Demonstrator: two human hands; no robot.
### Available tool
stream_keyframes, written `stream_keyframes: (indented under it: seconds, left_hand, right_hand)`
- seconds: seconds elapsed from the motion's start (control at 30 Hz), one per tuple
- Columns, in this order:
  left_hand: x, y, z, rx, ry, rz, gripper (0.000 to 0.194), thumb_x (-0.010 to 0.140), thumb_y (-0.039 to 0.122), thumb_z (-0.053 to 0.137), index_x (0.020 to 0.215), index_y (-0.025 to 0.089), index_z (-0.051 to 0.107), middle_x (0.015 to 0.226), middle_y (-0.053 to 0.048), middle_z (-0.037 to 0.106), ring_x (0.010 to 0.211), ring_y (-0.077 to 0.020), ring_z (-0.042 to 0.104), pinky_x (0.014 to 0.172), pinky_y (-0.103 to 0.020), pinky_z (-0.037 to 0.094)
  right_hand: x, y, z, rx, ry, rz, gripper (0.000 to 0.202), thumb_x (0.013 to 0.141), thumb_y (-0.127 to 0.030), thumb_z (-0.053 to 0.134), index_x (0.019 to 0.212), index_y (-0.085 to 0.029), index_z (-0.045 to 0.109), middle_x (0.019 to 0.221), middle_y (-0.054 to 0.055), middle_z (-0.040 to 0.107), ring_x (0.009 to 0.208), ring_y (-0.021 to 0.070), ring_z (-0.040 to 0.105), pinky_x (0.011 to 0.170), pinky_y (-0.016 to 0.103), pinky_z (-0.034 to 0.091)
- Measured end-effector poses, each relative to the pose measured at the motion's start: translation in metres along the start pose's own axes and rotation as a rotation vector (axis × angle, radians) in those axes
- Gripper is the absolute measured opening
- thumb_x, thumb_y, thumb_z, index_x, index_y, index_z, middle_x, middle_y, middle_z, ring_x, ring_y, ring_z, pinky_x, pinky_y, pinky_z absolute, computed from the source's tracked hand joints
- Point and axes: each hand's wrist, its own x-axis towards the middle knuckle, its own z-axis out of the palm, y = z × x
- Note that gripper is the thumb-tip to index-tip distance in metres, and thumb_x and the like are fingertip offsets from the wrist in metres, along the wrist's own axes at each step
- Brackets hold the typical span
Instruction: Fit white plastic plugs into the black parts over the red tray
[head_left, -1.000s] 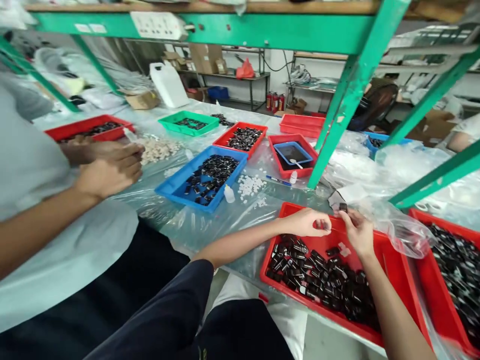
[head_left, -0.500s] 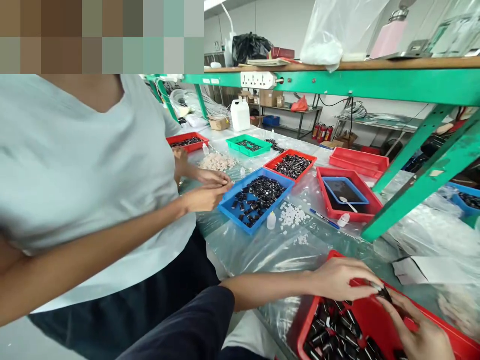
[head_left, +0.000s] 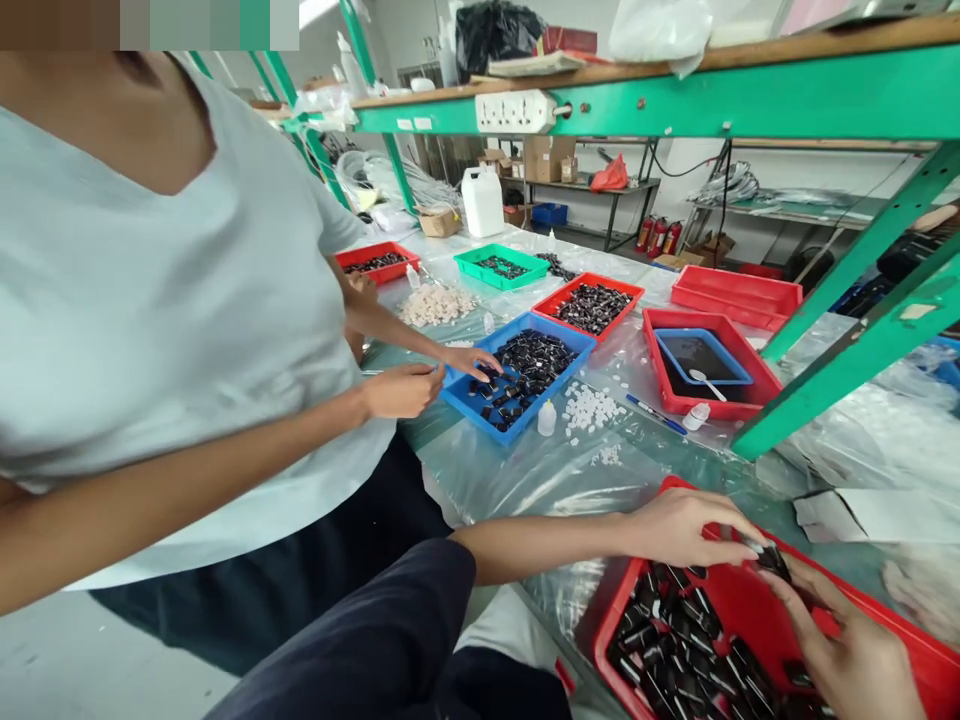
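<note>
Over a red tray at the lower right, my two hands meet at one small black cylindrical part. My right hand grips it between thumb and fingers from the near right side. From the left, my left hand pinches its upper end; something whitish shows at those fingertips, too small to make out. Beneath the hands, many similar black parts lie loose in the tray's left and near portion, while red floor shows between them and my right hand.
A co-worker's hand reaches into a blue tray of black parts; their other hand is beside it. White pieces, a dropper bottle and a pen lie nearby. A green post rises behind my tray.
The co-worker's far hand has moved right, down into the blue tray, away from their other hand. My hands keep nearly the same hold on the black part. The camera view has shifted slightly.
</note>
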Motion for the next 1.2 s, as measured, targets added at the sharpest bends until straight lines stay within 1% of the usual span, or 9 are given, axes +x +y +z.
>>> stream_keyframes:
  seconds: [0.1,0.23,0.47,0.67,0.77,0.83,0.93,1.03,1.2]
  left_hand:
    - [0.001,-0.001,-0.002,-0.114,-0.004,-0.018,0.026,0.096,0.033,0.071,0.108,0.011,0.077,0.105,-0.011,0.076,0.093,-0.0147,0.071,0.088,-0.025,0.055]
    - [0.002,-0.002,-0.003,-0.248,0.013,-0.062,0.022,0.092,0.029,0.075,0.103,0.011,0.078,0.099,-0.010,0.075,0.087,-0.0146,0.069,0.085,-0.027,0.053]
    - [0.004,-0.006,-0.003,-0.448,0.021,-0.133,0.026,0.085,0.034,0.082,0.098,0.012,0.081,0.090,-0.008,0.074,0.077,-0.0133,0.065,0.072,-0.026,0.048]
    - [0.003,-0.005,-0.003,-0.507,0.044,-0.115,0.029,0.087,0.036,0.082,0.104,0.013,0.081,0.091,-0.008,0.074,0.077,-0.0127,0.066,0.072,-0.027,0.049]
    - [0.003,-0.003,-0.001,-0.467,0.084,-0.089,0.026,0.089,0.034,0.080,0.102,0.011,0.082,0.088,-0.008,0.073,0.076,-0.0128,0.066,0.073,-0.027,0.052]
    - [0.002,-0.001,0.000,-0.389,0.090,-0.078,0.025,0.092,0.032,0.076,0.104,0.011,0.081,0.095,-0.010,0.074,0.081,-0.0135,0.068,0.077,-0.028,0.055]
    - [0.000,0.005,0.001,-0.205,0.068,-0.052,0.026,0.099,0.028,0.067,0.117,0.013,0.078,0.114,-0.013,0.074,0.098,-0.0153,0.071,0.090,-0.029,0.058]
    - [-0.003,0.011,0.001,-0.045,0.039,-0.002,0.032,0.104,0.027,0.058,0.129,0.014,0.072,0.128,-0.013,0.071,0.116,-0.0173,0.068,0.105,-0.031,0.055]
    - [-0.003,0.015,0.003,0.047,-0.005,0.008,0.037,0.106,0.021,0.047,0.137,0.014,0.066,0.135,-0.013,0.067,0.121,-0.0171,0.066,0.108,-0.030,0.054]
  right_hand:
    - [0.001,-0.012,-0.006,0.037,-0.117,0.004,0.043,0.090,-0.066,0.060,0.106,-0.031,0.079,0.087,0.007,0.081,0.041,0.0203,0.063,0.046,0.031,0.056]
    - [0.004,-0.025,-0.010,0.031,-0.102,-0.035,0.048,0.096,-0.061,0.057,0.105,-0.021,0.080,0.091,0.011,0.081,0.061,0.0231,0.074,0.059,0.030,0.061]
    - [0.001,-0.033,-0.012,0.104,-0.119,-0.020,0.042,0.098,-0.055,0.060,0.110,-0.020,0.079,0.105,0.012,0.081,0.079,0.0260,0.079,0.073,0.031,0.064]
    - [0.000,-0.034,-0.010,0.127,-0.120,0.031,0.048,0.095,-0.061,0.061,0.108,-0.019,0.080,0.092,0.010,0.082,0.080,0.0270,0.079,0.080,0.034,0.064]
    - [0.000,-0.036,-0.008,0.160,-0.102,0.086,0.053,0.091,-0.066,0.064,0.103,-0.017,0.080,0.089,0.010,0.081,0.077,0.0265,0.078,0.076,0.033,0.064]
    - [0.001,-0.040,-0.006,0.220,-0.115,0.132,0.052,0.089,-0.064,0.066,0.103,-0.016,0.080,0.088,0.010,0.080,0.072,0.0242,0.076,0.070,0.031,0.064]
    - [0.003,-0.045,-0.006,0.332,-0.137,0.190,0.046,0.089,-0.058,0.069,0.105,-0.017,0.080,0.083,0.008,0.079,0.064,0.0197,0.072,0.066,0.027,0.062]
    - [0.004,-0.047,-0.007,0.376,-0.125,0.231,0.041,0.087,-0.055,0.071,0.099,-0.017,0.080,0.075,0.006,0.075,0.061,0.0181,0.069,0.065,0.026,0.061]
    - [0.004,-0.045,-0.009,0.371,-0.140,0.293,0.041,0.087,-0.056,0.070,0.098,-0.018,0.080,0.076,0.006,0.075,0.061,0.0180,0.067,0.053,0.024,0.056]
